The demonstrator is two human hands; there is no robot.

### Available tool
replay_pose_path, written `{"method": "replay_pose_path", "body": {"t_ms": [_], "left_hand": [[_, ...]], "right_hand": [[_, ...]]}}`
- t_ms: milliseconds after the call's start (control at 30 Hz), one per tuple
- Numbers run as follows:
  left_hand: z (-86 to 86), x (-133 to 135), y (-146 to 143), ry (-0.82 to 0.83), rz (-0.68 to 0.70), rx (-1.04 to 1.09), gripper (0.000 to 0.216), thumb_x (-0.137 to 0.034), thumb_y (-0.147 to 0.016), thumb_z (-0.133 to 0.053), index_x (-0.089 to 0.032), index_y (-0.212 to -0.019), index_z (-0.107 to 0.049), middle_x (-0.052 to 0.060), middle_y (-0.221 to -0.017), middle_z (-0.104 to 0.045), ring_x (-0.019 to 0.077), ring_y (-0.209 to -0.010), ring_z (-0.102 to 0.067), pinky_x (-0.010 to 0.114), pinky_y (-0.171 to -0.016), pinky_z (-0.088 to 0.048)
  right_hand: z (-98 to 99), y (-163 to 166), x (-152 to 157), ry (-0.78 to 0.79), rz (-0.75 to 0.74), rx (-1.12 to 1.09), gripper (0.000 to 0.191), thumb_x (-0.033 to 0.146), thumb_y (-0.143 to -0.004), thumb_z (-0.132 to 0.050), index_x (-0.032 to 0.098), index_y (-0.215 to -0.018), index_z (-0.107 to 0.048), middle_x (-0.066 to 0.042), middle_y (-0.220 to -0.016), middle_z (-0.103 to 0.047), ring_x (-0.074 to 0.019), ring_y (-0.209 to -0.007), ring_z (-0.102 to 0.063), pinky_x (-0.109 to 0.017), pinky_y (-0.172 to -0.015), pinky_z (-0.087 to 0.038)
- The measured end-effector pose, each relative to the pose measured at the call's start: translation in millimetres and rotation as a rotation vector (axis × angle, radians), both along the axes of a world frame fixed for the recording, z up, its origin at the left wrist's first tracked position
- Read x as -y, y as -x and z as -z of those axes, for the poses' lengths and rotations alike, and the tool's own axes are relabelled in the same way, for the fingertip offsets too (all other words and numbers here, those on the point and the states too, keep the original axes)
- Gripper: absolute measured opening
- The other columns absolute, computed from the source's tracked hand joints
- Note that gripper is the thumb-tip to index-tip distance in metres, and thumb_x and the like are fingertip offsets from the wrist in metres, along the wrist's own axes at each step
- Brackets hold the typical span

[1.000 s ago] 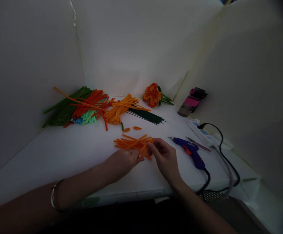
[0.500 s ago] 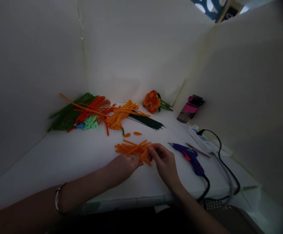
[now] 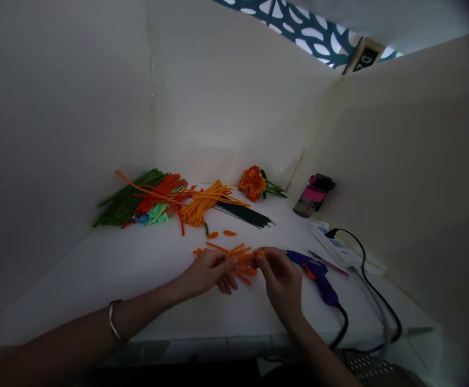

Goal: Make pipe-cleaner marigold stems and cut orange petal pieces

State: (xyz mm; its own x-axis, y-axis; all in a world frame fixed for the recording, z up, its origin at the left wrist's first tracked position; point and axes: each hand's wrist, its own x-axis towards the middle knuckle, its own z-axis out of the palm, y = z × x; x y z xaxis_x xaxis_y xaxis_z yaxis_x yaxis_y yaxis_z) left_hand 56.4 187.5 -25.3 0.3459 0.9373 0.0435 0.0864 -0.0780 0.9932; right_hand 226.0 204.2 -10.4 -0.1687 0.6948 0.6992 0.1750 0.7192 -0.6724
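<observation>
Strips, in the head view, lie on the table, presumably for easy reach; your right hand pinches an orange piece, apparently for fine control, while your left hand curls loosely, its grip impossible to tell; the strips sit between and just beyond both.

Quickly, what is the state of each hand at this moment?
Left hand: partly curled over the loose orange pipe cleaners; whether it holds one cannot be told.
Right hand: closed, pinching an orange pipe-cleaner piece.
</observation>
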Motion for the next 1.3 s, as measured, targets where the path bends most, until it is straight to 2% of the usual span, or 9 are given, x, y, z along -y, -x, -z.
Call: {"method": "replay_pose_path", "body": {"t_ms": [100,167,300,467,633,800,1000,1167,1300], "left_hand": [[-0.8,-5,2,0.134,0.036,0.185,0.049,-0.055,-0.087,-0.033,-0.012,-0.079,-0.054,0.008,-0.07,-0.066,0.0131,-0.056,-0.062,0.026,-0.057,-0.048],[0.4,-6,3,0.187,0.044,0.274,0.047,-0.054,-0.085,-0.04,-0.011,-0.077,-0.057,0.006,-0.068,-0.065,0.0121,-0.057,-0.061,0.025,-0.059,-0.048],[3.8,-6,7,0.283,0.071,0.358,0.041,-0.05,-0.079,-0.055,-0.01,-0.073,-0.062,0.005,-0.062,-0.065,0.0108,-0.051,-0.059,0.022,-0.054,-0.045],[2.1,-5,8,0.336,0.093,0.44,0.024,-0.034,-0.078,-0.062,-0.011,-0.072,-0.062,0.003,-0.064,-0.065,0.0075,-0.052,-0.058,0.018,-0.053,-0.043],[-3.7,-4,8,0.329,0.092,0.5,0.015,-0.024,-0.076,-0.064,-0.011,-0.071,-0.061,0.002,-0.063,-0.065,0.008,-0.054,-0.059,0.018,-0.055,-0.044],[-8.0,-1,9,0.317,0.092,0.51,0.014,-0.022,-0.075,-0.065,-0.009,-0.071,-0.061,0.004,-0.064,-0.065,0.0091,-0.053,-0.059,0.021,-0.057,-0.044],[-7.7,0,9,0.267,0.088,0.519,0.013,-0.021,-0.076,-0.065,-0.008,-0.077,-0.062,0.004,-0.069,-0.066,0.0096,-0.059,-0.061,0.021,-0.061,-0.046],[-7.7,-1,10,0.225,-0.002,0.507,0.01,-0.016,-0.076,-0.063,-0.008,-0.081,-0.064,0.005,-0.073,-0.068,0.011,-0.064,-0.063,0.023,-0.067,-0.048],[-8.4,-1,10,0.211,-0.014,0.498,0.008,-0.013,-0.076,-0.059,-0.008,-0.079,-0.065,0.006,-0.072,-0.069,0.0127,-0.065,-0.064,0.025,-0.068,-0.048]], "right_hand": [[3.5,-4,1,-0.401,-0.034,0.215,0.017,0.008,-0.079,-0.057,0.02,-0.09,-0.061,-0.005,-0.083,-0.066,-0.015,-0.074,-0.064,-0.025,-0.064,-0.053],[7.3,-7,-1,-0.57,-0.111,0.36,0.023,0.005,-0.079,-0.055,0.019,-0.096,-0.062,-0.007,-0.087,-0.066,-0.015,-0.078,-0.064,-0.024,-0.066,-0.054],[12.1,-17,-11,-0.691,-0.22,0.503,0.029,0.006,-0.081,-0.055,0.016,-0.108,-0.058,-0.01,-0.094,-0.066,-0.017,-0.089,-0.062,-0.027,-0.073,-0.054],[8.4,-26,-16,-0.764,-0.225,0.556,0.032,0.006,-0.081,-0.056,0.017,-0.11,-0.057,-0.008,-0.096,-0.067,-0.0165,-0.092,-0.061,-0.03,-0.074,-0.055],[4.9,-21,-14,-0.73,-0.24,0.527,0.025,0.004,-0.077,-0.059,0.015,-0.099,-0.061,-0.008,-0.091,-0.067,-0.015,-0.084,-0.062,-0.028,-0.07,-0.055],[4.9,-18,-12,-0.675,-0.264,0.552,0.037,0.005,-0.075,-0.06,0.018,-0.109,-0.058,-0.008,-0.094,-0.066,-0.0176,-0.086,-0.062,-0.033,-0.072,-0.054],[-0.1,-9,-3,-0.412,-0.22,0.328,0.033,0.003,-0.074,-0.058,0.022,-0.102,-0.061,-0.005,-0.086,-0.065,-0.0168,-0.079,-0.062,-0.032,-0.068,-0.053],[-1.4,-7,0,-0.264,-0.138,0.394,0.026,0.006,-0.075,-0.057,0.02,-0.097,-0.062,-0.006,-0.089,-0.065,-0.0172,-0.081,-0.061,-0.032,-0.07,-0.052],[-1.5,-7,2,-0.248,-0.077,0.409,0.019,0.008,-0.077,-0.056,0.019,-0.092,-0.062,-0.005,-0.085,-0.066,-0.0161,-0.078,-0.062,-0.029,-0.069,-0.052]]}}
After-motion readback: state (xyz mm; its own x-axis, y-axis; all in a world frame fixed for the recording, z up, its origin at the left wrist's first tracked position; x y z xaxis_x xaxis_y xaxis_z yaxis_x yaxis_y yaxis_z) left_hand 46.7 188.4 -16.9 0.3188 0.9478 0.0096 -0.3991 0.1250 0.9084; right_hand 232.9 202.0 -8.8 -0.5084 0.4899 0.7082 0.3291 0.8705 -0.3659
